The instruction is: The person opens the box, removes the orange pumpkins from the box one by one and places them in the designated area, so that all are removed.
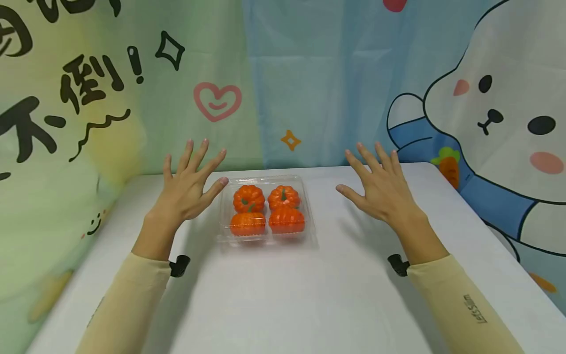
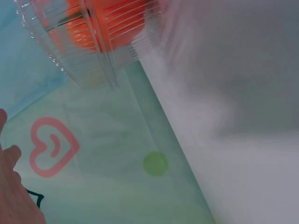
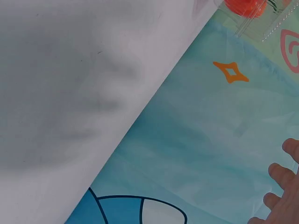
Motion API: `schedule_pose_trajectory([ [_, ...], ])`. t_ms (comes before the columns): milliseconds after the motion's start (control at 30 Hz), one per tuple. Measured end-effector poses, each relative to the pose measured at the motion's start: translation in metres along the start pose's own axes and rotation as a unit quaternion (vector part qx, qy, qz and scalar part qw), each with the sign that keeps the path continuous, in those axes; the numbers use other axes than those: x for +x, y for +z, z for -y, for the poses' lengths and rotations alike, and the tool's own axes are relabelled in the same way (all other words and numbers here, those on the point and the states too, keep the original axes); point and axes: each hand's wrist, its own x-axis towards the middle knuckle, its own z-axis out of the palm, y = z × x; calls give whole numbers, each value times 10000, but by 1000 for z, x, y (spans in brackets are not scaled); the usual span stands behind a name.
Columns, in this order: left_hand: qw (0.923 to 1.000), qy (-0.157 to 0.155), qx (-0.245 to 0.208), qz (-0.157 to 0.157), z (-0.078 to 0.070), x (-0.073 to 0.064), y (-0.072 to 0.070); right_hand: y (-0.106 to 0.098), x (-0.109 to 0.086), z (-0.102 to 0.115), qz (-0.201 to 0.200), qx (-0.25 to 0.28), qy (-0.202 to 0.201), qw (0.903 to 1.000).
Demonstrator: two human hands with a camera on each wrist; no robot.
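Note:
A clear plastic box (image 1: 311, 231) holds several small orange pumpkins (image 1: 286, 220) with green stems, set in two rows on the white table. My left hand (image 1: 187, 191) is raised to the left of the box, fingers spread, its thumb tip overlapping the box's upper left corner in the head view; whether it touches cannot be told. Farther off on the right, my right hand (image 1: 382, 189) hovers with spread fingers and holds nothing. In the left wrist view the box (image 2: 107, 60) shows at the top, with part of the left hand (image 2: 16, 191) at the edge.
The white table (image 1: 283, 305) reaches back to a printed curtain (image 1: 305, 88) with a cartoon bear, a heart and lettering. Black wrist straps (image 1: 180, 266) sit at the cuffs of the beige sleeves (image 1: 128, 300). Hand shadows fall on the tabletop.

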Motion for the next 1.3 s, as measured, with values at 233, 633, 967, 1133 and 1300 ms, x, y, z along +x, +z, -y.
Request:
schedule_pose_trajectory([
  [233,10000,55,-16,9,3,-2,3,2,1,1,-48,59,-62,10000],
  [633,9996,219,-171,-102,5,-5,12,3,2,0,-298,58,-250,9992],
  [967,9981,367,-393,-308,14,-21,13,12,6,9,-444,146,-483,9977],
  [1133,9978,373,-479,-275,14,-27,14,15,5,11,-489,197,-511,9973],
  [1300,9982,358,-468,-77,15,-34,16,19,4,14,-531,386,-529,9964],
])
